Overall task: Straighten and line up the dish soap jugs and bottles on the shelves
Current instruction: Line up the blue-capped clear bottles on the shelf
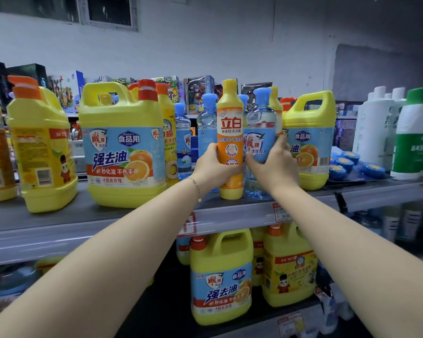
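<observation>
Forearms [108, 252] are stretched over a grey shelf [59, 215] below a white wall [230, 45]; an orange bottle [230, 132] is gripped by the left hand [211, 168], a clear bottle [261, 128] by the right hand [275, 164].

- White wall [230, 45] ran behind, dimly lit.
- Dark-paned window [108, 8], pale frame, sat top left.
- Grey patch [376, 69] marked the wall at right.
- Grey upper shelf [66, 218] spanned the view; lower shelf [161, 308] lay shadowed.
</observation>
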